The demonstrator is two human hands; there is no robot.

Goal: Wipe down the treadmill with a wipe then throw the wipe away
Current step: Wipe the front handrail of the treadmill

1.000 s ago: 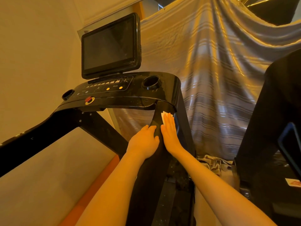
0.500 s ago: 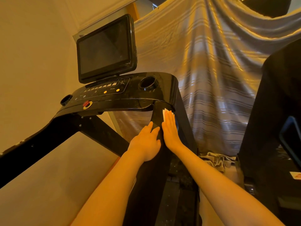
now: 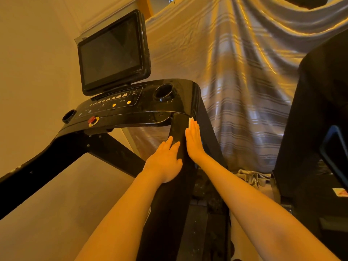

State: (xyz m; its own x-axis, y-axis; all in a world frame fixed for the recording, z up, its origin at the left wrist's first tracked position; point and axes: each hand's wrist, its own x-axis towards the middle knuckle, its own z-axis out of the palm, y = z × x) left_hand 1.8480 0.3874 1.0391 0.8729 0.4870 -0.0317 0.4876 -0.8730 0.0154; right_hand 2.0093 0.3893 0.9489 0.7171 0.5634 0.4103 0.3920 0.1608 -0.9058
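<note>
black treadmill (image 3: 143, 112), white wipe (image 3: 190, 122) — striped curtain (image 3: 244, 91)

Both bare forearms reach forward and up from the bottom of the view, nearly parallel. The left hand (image 3: 164, 162) lies palm down with fingers (image 3: 170, 143) straight and together, thumb tucked at the near side. The right hand (image 3: 194, 141) is just beside it and slightly farther forward, turned on edge, its fingers (image 3: 194, 128) straight, flat and pressed forward.

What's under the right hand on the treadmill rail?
A white wipe peeks out beyond the right hand, pressed flat on the black handrail. The rest of the wipe is hidden beneath the palm.
</note>
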